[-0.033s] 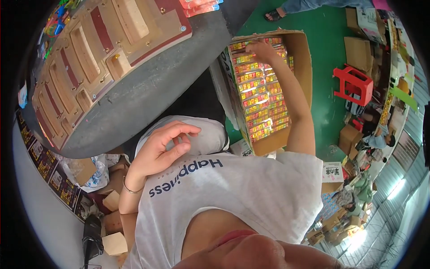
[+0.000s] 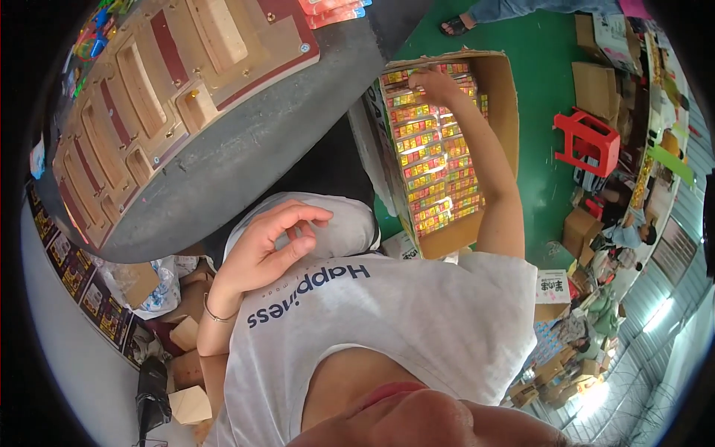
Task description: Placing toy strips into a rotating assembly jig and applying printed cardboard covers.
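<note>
My right hand [image 2: 438, 85] reaches into a tall cardboard box [image 2: 507, 112] at its far end. Its fingers bend down onto the rows of small red, yellow and green packs [image 2: 424, 153] that fill the box. The fingertips are partly hidden, and what they grip, if anything, cannot be made out. My left hand [image 2: 272, 242] hovers in front of my shirt, palm turned inward. Its fingers curl loosely with the thumb apart, and nothing is in it. Beyond it lies a tan and dark red mould plate [image 2: 167, 78] with several long recesses.
The plate rests on a dark grey rounded machine table [image 2: 261, 141]. Orange blister packs [image 2: 331, 11] lie at its far edge. A red plastic stool [image 2: 596, 141] stands on the green floor [image 2: 536, 82] to the right. Another person's sandalled foot [image 2: 456, 26] shows at the top.
</note>
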{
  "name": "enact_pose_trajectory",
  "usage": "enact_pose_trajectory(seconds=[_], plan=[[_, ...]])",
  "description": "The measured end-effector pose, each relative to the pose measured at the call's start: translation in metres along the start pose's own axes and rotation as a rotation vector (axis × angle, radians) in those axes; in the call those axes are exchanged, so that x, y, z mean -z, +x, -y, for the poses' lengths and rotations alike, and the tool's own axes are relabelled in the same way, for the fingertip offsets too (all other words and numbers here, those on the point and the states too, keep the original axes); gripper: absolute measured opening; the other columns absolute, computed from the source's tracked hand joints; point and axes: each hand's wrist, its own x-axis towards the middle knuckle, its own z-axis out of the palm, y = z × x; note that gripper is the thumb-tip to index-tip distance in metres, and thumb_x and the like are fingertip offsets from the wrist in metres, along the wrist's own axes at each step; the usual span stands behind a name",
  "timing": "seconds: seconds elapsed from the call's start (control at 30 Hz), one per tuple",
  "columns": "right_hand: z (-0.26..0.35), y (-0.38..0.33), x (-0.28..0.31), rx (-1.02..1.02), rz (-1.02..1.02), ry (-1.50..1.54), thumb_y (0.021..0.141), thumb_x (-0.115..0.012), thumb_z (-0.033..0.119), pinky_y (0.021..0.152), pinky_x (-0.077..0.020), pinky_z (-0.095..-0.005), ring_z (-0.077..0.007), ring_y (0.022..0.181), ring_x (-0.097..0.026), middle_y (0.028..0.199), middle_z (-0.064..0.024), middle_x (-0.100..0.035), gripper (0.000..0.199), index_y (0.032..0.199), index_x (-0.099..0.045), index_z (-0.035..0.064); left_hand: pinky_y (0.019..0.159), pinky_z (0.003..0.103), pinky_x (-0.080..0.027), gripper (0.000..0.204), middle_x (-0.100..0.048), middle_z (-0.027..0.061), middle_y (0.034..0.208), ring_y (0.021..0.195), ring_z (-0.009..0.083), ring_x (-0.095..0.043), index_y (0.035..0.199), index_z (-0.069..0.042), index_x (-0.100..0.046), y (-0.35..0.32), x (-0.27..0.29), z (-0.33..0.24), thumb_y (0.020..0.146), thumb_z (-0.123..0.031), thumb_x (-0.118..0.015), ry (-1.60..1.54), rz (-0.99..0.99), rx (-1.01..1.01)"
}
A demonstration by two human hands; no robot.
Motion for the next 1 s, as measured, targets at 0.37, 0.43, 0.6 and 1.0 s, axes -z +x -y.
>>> enact_pose_trajectory(seconds=[0.37,0.43,0.6,1.0], plan=[[-0.005,-0.001,0.023,0.062,0.067,0.104,0.074,-0.071,0.019,0.089,-0.0501,-0.0422,-0.0319,0.105,-0.062,0.112,-0.0108,-0.066,0.043,0.116,-0.062,0.0148,0.081,0.027,-0.045,0.034,-0.06,0.0069,0.106,0.089,0.0134,-0.057,0.12,-0.001,-0.06,0.0,0.007,0.001,0.093,-0.021,-0.062,-0.057,-0.032,0.008],[0.002,-0.021,0.042,-0.01,0.087,0.137,0.074,-0.071,0.019,0.089,-0.0501,-0.0432,-0.0331,0.105,-0.062,0.11,-0.0116,-0.066,0.045,0.118,-0.062,0.0144,0.082,0.027,-0.046,0.034,-0.06,0.0069,0.107,0.09,0.013,-0.057,0.121,0.0,-0.06,0.005,0.009,0.001,0.092,-0.02,-0.063,-0.176,0.001,-0.073],[0.014,-0.099,0.103,-0.018,0.073,0.876,0.076,-0.066,0.007,0.092,-0.0482,-0.0369,-0.0202,0.112,-0.059,0.117,-0.0137,-0.062,0.05,0.124,-0.056,-0.0025,0.093,0.031,-0.047,0.049,-0.058,0.0104,0.123,0.106,0.0173,-0.059,0.128,0.001,-0.054,0.033,0.007,-0.005,0.086,-0.016,-0.072,-0.56,0.046,-0.017],[0.296,-0.142,0.216,0.315,-0.667,0.963,0.082,-0.071,0.002,0.076,-0.0494,-0.0239,-0.0089,0.089,-0.062,0.096,-0.0045,-0.066,0.036,0.115,-0.059,-0.0026,0.083,0.026,-0.051,0.021,-0.066,0.0039,0.11,0.097,0.0085,-0.061,0.112,-0.004,-0.064,0.017,0.014,-0.036,0.092,-0.012,-0.063,-0.856,-0.487,-0.365]])
